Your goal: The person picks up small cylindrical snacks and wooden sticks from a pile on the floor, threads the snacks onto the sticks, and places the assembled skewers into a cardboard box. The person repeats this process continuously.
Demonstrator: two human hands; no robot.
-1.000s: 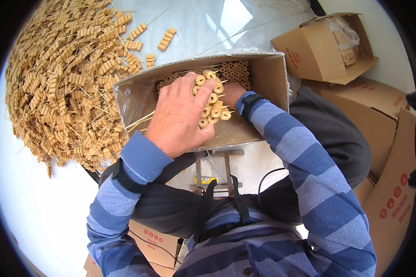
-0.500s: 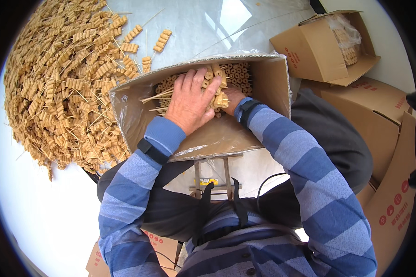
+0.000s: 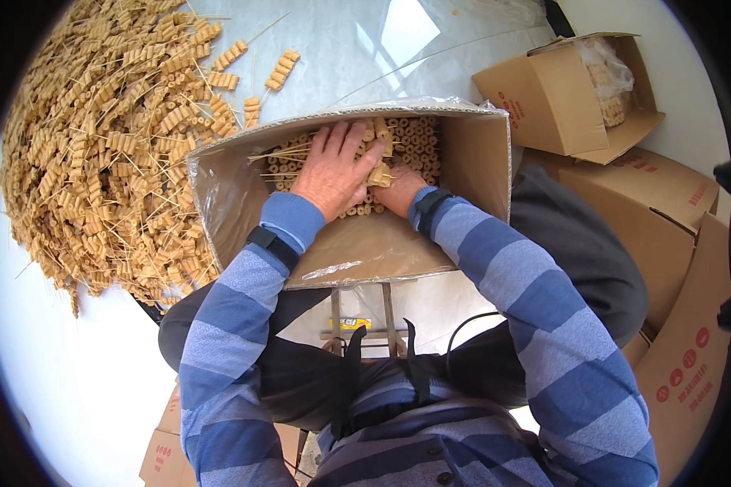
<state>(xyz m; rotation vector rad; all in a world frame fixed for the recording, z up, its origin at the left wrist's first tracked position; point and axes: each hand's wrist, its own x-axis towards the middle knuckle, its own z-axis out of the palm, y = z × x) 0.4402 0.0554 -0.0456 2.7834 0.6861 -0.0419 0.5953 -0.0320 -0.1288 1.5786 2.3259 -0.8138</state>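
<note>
The skewers (image 3: 379,170) are inside the cardboard box (image 3: 374,253) in front of the person, gathered in a bundle beneath and between the hands; each has golden-brown, ring-shaped pieces with hollow centres, threaded side by side on a thin pale stick. The left hand (image 3: 329,174) is half curled over the bundle, thumb apart from the fingers, holding it, with sticks poking out to the left. The right hand (image 3: 398,193) reaches in against the bundle's right side; its fingers are partly hidden, so I cannot tell how far they are bent or whether they grip. More rings, ends facing up, are packed around both hands. The box has a pale rim and clear plastic (image 3: 219,191) along its left side; bare cardboard lies between the hands and the near edge, and between the packed rings and the right wall. Left of the box spreads a big pile (image 3: 114,162) of loose skewers, with bare floor (image 3: 333,57) beyond the far edge. A carton (image 3: 690,357) at right bears red round marks and red writing, too small to read.
</note>
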